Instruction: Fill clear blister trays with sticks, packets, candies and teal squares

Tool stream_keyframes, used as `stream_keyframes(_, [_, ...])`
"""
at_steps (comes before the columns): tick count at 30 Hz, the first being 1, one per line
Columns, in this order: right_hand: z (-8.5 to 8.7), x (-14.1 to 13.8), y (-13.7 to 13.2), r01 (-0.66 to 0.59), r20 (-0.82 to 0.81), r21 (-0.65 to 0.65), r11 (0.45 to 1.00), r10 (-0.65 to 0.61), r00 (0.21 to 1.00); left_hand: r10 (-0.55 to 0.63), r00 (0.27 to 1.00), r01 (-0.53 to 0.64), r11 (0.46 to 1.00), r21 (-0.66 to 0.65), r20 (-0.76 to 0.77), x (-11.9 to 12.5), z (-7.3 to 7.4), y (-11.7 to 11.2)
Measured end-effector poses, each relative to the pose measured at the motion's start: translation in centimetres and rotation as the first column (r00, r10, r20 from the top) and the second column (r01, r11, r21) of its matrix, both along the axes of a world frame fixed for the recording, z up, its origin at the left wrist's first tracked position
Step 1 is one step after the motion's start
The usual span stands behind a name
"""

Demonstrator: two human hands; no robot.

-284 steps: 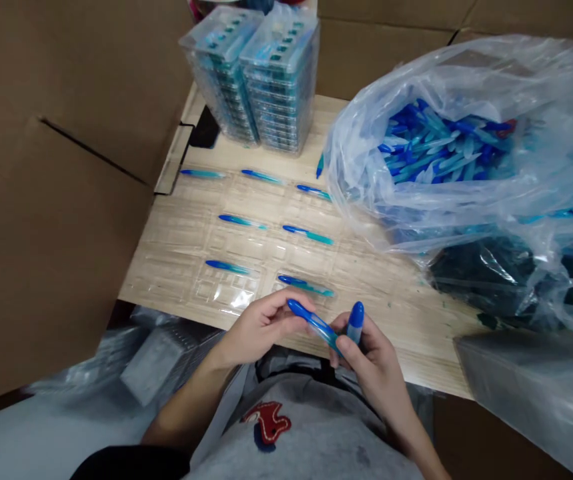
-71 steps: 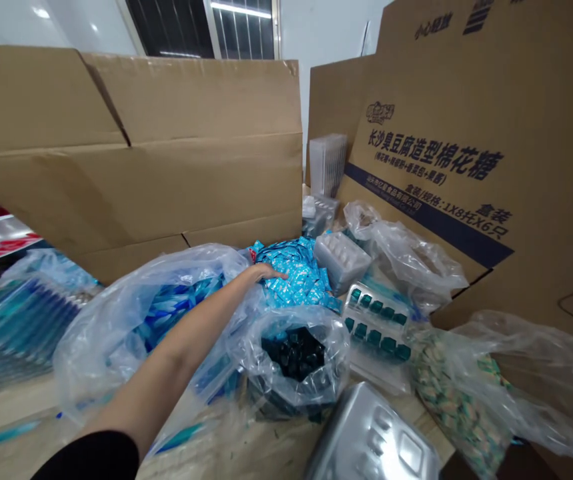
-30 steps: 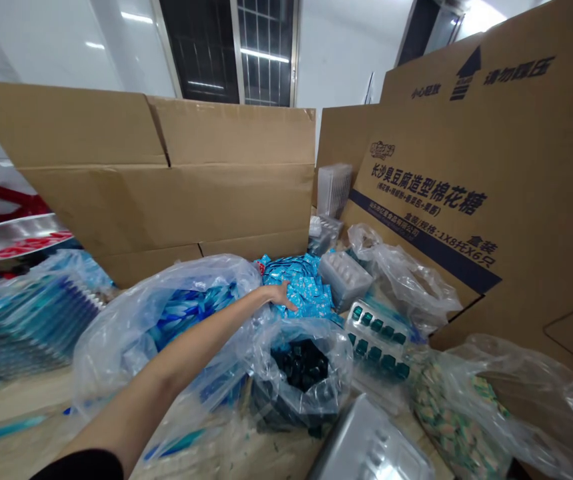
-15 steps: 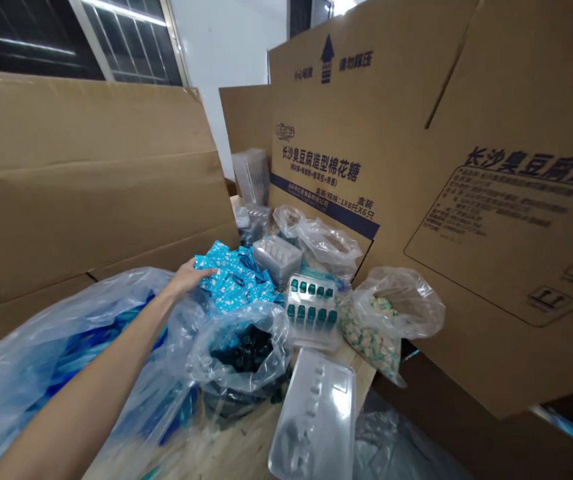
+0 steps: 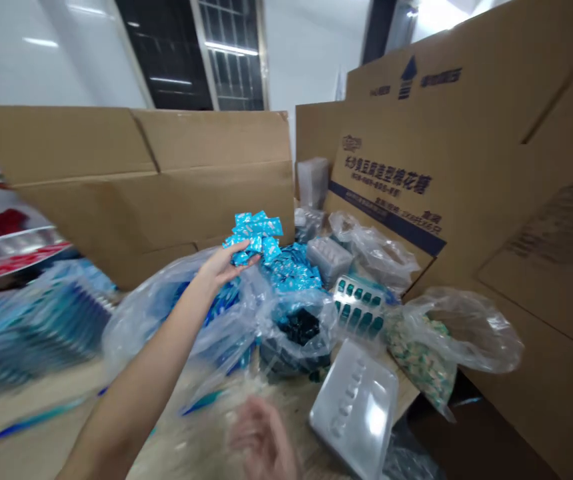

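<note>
My left hand (image 5: 229, 265) reaches out and is closed on a bunch of small bright blue sachets (image 5: 259, 230), which fan out above the fingers. Just beyond and to its right lies a heap of the same blue sachets (image 5: 293, 268). Below the heap, an open clear bag (image 5: 276, 343) holds dark wrapped pieces (image 5: 300, 327). My right hand (image 5: 263, 437) is low in the middle, over the wooden table (image 5: 186, 447), smeared by motion, so its fingers cannot be read. Right of it lies a clear plastic tray (image 5: 356, 407).
A tray of green pieces (image 5: 359, 307) and a bag of beige-green packets (image 5: 426, 353) stand on the right, before a large printed carton (image 5: 466, 167). At the left are stacked bluish trays (image 5: 41, 327) and a big bag of blue items (image 5: 136, 327). Blue-green strips (image 5: 41, 419) lie on the table.
My left hand has lifted a bunch of blue sachets off the heap and moved left of it. My right hand has come into view at the bottom. The view has swung left.
</note>
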State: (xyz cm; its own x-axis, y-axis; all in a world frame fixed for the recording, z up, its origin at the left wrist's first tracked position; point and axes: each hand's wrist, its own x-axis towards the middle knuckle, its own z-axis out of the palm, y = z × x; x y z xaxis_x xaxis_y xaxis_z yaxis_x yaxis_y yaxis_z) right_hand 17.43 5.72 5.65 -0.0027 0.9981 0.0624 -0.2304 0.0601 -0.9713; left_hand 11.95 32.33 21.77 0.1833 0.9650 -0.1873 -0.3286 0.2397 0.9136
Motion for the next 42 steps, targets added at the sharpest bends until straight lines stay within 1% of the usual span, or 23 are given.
stream_keyframes(1, [0.6,-0.4,1.1,0.010,-0.193,-0.025,1.000,-0.015,0.981,-0.001,1.000,0.001,1.000,-0.018,0.004,-1.7,0.1,-1.9])
stream_keyframes(2, [1.3,-0.8,2.1,0.019,-0.395,-0.053,0.998,-0.038,0.918,0.001,1.000,-0.001,0.999,-0.044,0.001,-3.5,-0.1,-4.1])
stream_keyframes(3, [2.0,-1.2,2.9,0.016,-0.520,-0.077,0.997,-0.054,0.853,-0.006,1.000,0.005,0.997,-0.075,-0.009,-5.3,-0.6,-6.3])
stream_keyframes(5, [3.3,-2.0,4.1,-0.004,-0.604,-0.120,0.993,-0.070,0.794,-0.057,0.998,0.051,0.989,-0.137,-0.039,-8.6,-2.3,-11.0])
stream_keyframes(7, [3.8,-2.7,4.2,-0.022,-0.592,-0.155,0.988,-0.074,0.803,-0.157,0.984,0.140,0.973,-0.183,-0.085,-11.2,-4.7,-15.4])
stream_keyframes(10, [3.0,-3.7,2.7,-0.092,-0.541,-0.281,0.955,-0.079,0.837,-0.271,0.948,0.226,0.942,-0.248,-0.168,-13.2,-9.1,-21.1])
stream_keyframes(11, [2.4,-4.1,1.9,-0.109,-0.502,-0.364,0.925,-0.096,0.860,-0.271,0.937,0.209,0.940,-0.268,-0.219,-13.4,-10.5,-22.7])
stream_keyframes(13, [1.2,-4.8,0.1,-0.107,-0.388,-0.542,0.834,-0.135,0.912,-0.215,0.896,0.115,0.957,-0.266,-0.389,-13.2,-12.8,-25.5])
stream_keyframes(14, [0.7,-5.1,-0.8,-0.097,-0.330,-0.619,0.779,-0.147,0.932,-0.191,0.846,0.071,0.965,-0.251,-0.497,-12.9,-13.7,-26.7])
stream_keyframes(16, [-0.1,-5.4,-2.3,-0.083,-0.257,-0.722,0.687,-0.155,0.954,-0.204,0.695,0.037,0.968,-0.250,-0.689,-12.2,-14.7,-28.6])
stream_keyframes(18, [-0.5,-5.4,-3.5,-0.070,-0.211,-0.781,0.620,-0.156,0.965,-0.304,0.561,0.068,0.944,-0.323,-0.770,-11.9,-15.0,-29.8])
stream_keyframes(19, [-0.6,-5.2,-3.9,-0.053,-0.181,-0.806,0.589,-0.161,0.970,-0.359,0.534,0.104,0.927,-0.361,-0.766,-12.0,-14.9,-30.3])
stream_keyframes(20, [-0.6,-4.9,-4.2,-0.030,-0.148,-0.829,0.559,-0.167,0.975,-0.399,0.540,0.149,0.912,-0.382,-0.741,-12.2,-14.8,-30.6])
stream_keyframes(22, [-0.7,-4.4,-4.7,0.005,-0.095,-0.869,0.495,-0.177,0.980,-0.454,0.636,0.282,0.889,-0.360,-0.624,-13.2,-14.3,-31.0])
stream_keyframes(24, [-0.9,-4.1,-4.9,0.010,-0.077,-0.898,0.439,-0.180,0.981,-0.493,0.765,0.401,0.868,-0.293,-0.414,-14.4,-14.0,-31.2])
stream_keyframes(26, [-1.2,-4.1,-4.9,-0.008,-0.087,-0.915,0.403,-0.180,0.980,-0.500,0.848,0.446,0.853,-0.272,-0.176,-15.6,-14.1,-31.7])
stream_keyframes(28, [-1.6,-4.4,-4.8,-0.019,-0.099,-0.920,0.392,-0.184,0.978,-0.452,0.892,0.425,0.836,-0.347,0.004,-16.6,-14.5,-32.4])
stream_keyframes(30, [-2.2,-4.8,-4.7,-0.018,-0.102,-0.919,0.395,-0.192,0.976,-0.356,0.930,0.356,0.820,-0.447,0.088,-17.4,-15.2,-33.3])
stream_keyframes(33, [-3.0,-5.3,-4.4,-0.019,-0.108,-0.915,0.403,-0.199,0.974,-0.127,0.976,0.201,0.842,-0.501,0.179,-18.8,-16.1,-34.5])
stream_keyframes(35, [-3.3,-5.5,-4.1,-0.024,-0.114,-0.914,0.406,-0.200,0.973,0.008,0.974,0.112,0.851,-0.513,0.225,-20.1,-16.4,-34.9])
stream_keyframes(37, [-3.6,-5.6,-3.7,-0.027,-0.118,-0.911,0.412,-0.198,0.973,0.076,0.972,0.053,0.849,-0.527,0.220,-21.5,-16.6,-35.1])
stream_keyframes(39, [-3.8,-5.7,-3.4,-0.021,-0.115,-0.905,0.425,-0.197,0.974,0.085,0.983,0.009,0.862,-0.507,0.161,-22.8,-16.6,-35.1])
stream_keyframes(42, [-4.0,-5.7,-3.2,0.008,-0.097,-0.897,0.442,-0.214,0.972,-0.012,0.999,-0.011,0.903,-0.430,-0.050,-23.9,-16.6,-34.5])
